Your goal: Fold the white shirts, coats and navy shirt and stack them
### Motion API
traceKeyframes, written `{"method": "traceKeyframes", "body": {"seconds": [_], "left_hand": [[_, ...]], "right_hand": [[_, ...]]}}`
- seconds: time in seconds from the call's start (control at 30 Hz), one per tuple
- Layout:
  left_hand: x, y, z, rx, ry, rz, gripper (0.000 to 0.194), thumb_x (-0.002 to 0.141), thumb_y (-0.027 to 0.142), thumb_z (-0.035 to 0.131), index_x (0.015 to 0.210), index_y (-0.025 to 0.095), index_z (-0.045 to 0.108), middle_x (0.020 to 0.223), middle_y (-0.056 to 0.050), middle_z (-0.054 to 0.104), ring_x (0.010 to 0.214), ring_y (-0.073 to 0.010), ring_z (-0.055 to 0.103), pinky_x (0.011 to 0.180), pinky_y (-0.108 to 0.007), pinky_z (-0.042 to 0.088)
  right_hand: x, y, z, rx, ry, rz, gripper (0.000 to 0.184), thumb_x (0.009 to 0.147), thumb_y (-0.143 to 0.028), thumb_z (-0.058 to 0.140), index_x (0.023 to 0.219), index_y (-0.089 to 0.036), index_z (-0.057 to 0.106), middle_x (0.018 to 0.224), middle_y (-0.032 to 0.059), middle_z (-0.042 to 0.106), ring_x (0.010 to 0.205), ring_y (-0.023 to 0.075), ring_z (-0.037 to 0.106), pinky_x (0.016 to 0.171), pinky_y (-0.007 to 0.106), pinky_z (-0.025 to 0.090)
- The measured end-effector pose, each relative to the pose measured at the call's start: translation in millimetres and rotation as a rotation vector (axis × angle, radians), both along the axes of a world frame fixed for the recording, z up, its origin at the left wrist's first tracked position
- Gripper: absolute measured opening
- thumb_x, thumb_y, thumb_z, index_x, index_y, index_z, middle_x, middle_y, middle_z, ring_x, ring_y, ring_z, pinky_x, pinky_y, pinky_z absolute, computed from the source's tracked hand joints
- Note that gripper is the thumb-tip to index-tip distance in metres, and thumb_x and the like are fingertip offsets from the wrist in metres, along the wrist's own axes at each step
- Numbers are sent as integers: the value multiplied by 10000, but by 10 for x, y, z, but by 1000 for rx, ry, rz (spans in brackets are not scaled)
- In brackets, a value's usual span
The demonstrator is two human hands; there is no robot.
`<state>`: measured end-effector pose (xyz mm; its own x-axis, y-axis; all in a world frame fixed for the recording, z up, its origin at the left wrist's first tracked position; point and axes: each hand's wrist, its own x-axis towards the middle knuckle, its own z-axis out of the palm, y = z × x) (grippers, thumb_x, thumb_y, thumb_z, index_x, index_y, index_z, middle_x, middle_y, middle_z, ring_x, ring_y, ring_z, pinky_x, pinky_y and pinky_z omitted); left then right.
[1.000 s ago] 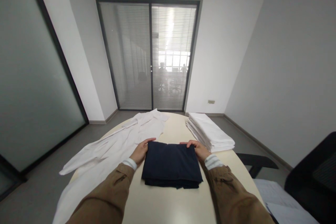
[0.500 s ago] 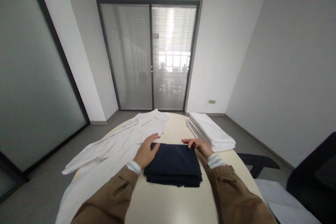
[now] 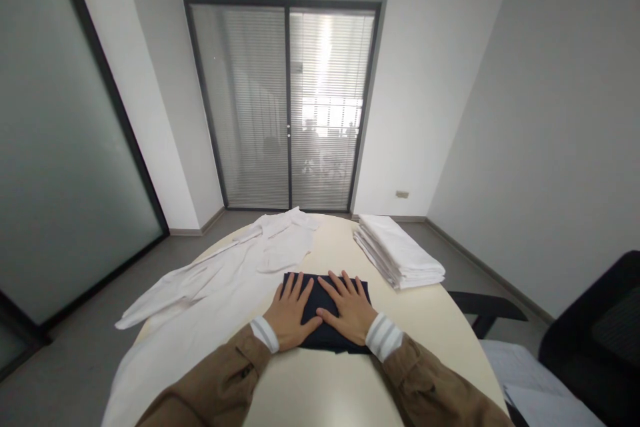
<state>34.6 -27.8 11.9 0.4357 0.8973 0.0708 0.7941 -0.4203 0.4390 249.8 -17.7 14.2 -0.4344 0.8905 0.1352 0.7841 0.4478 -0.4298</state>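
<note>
A folded dark navy cloth point(image 3: 320, 283) lies on the cream round table point(image 3: 440, 333) right in front of me. My left hand point(image 3: 291, 312) rests flat on its left half, fingers spread. My right hand point(image 3: 349, 307) lies flat on its right half, fingers spread as well. The two hands sit side by side, thumbs almost touching, and cover most of the cloth. Neither hand grips anything. Both arms wear brown sleeves with white striped cuffs.
A white garment point(image 3: 210, 287) is spread over the table's left side and hangs off its edge. A stack of folded white cloths point(image 3: 400, 255) sits at the table's right rear. A dark chair point(image 3: 590, 340) and papers point(image 3: 530, 380) are at the right.
Both hands left the far corners of the navy cloth and came together flat on top of it. The cloth now looks smaller and more compact.
</note>
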Motion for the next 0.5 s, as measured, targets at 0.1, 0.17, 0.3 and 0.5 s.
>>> {"method": "traceKeyframes", "body": {"seconds": [0.1,0.17,0.3,0.5], "left_hand": [[16,-1,0,-4,-1,9,824,865,611,497,1542,206,261,1621,-168,99,1486,-399,13,1142,-635,74],[15,0,1,-11,7,12,834,840,605,537,1539,237,271,1624,-165,95,1480,-422,10,1128,-658,90],[-14,1,0,-19,21,43,888,782,654,589,1529,270,301,1628,-165,78,1449,-504,-19,1106,-679,135],[-16,-78,-46,22,43,150,947,761,747,544,1530,248,307,1631,-171,58,1440,-520,84,1128,-622,182]], "right_hand": [[40,1,-31,26,4,2,746,844,-700,494,1503,-404,308,1606,25,254,1475,400,135,1158,628,-4],[59,10,-40,31,9,-27,774,827,-719,500,1502,-384,326,1595,45,288,1465,406,170,1160,614,20],[94,46,-88,17,-6,-202,824,815,-764,453,1493,-299,387,1550,119,370,1436,423,234,1146,610,84],[97,40,-99,9,-103,-319,790,868,-747,346,1498,-272,378,1546,111,372,1440,383,238,1143,566,166]]}}
